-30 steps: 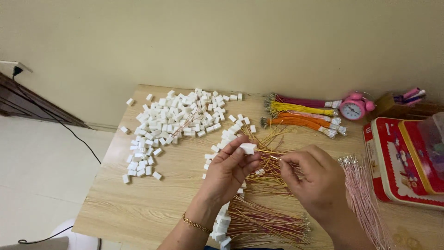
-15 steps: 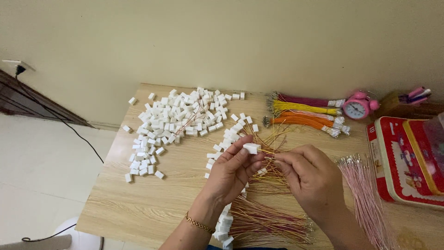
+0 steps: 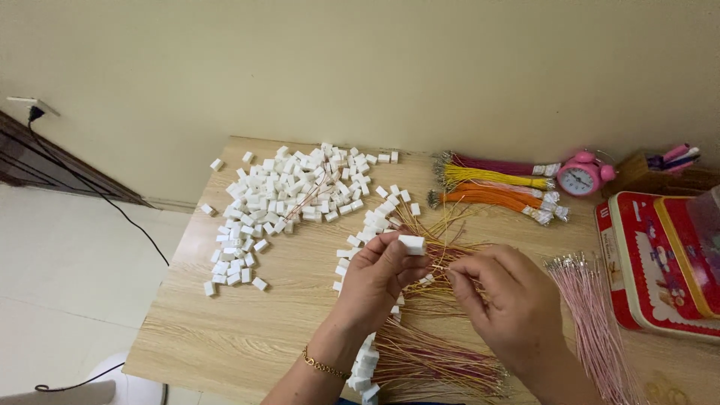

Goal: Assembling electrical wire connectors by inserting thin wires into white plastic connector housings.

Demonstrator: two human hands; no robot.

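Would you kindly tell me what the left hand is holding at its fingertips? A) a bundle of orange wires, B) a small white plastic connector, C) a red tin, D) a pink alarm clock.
B: the left hand pinches a small white connector at its fingertips, while the clock, tin and orange wires lie untouched farther off on the table.

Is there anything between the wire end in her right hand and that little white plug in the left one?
Nothing visible. The right hand holds the wire tip just beside the white connector pinched in the left hand; only a small open gap separates them.
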